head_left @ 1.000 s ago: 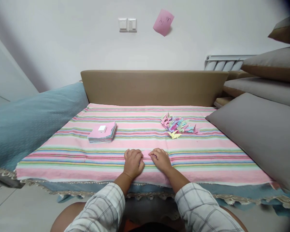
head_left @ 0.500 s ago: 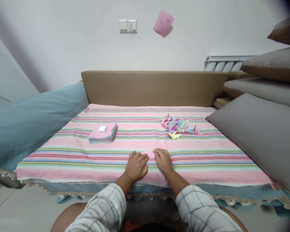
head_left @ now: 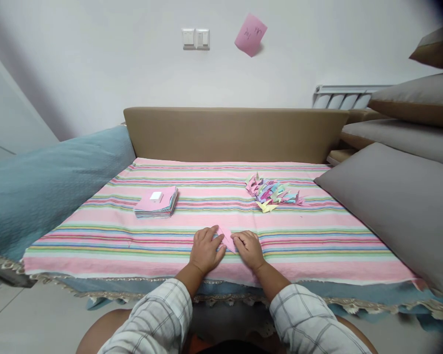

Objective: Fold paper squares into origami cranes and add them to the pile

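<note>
A small folded piece of pink paper [head_left: 228, 239] lies on the striped cloth between my hands, with a crease running across it at a slant. My left hand [head_left: 205, 250] grips its left side, fingertips along the edge and thumb at the lower corner. On the other side my right hand [head_left: 248, 250] has curled fingers pinching the paper's right edge. Farther off to the right is a pile of folded paper cranes [head_left: 273, 192] in several colours. A stack of square paper sheets [head_left: 162, 202] sits to the left, a small white block [head_left: 156, 196] on top.
The striped cloth [head_left: 96, 250] covers a sofa seat with a brown backrest [head_left: 236, 135]. A blue-covered armrest [head_left: 59, 182] stands on the left, grey cushions [head_left: 398, 211] pile up on the right. Light switches [head_left: 195, 39] and a pink note [head_left: 250, 35] are on the wall.
The pink paper has turned between my hands and now lies at a slant, with more of it showing. My right hand has shifted slightly left and down.
</note>
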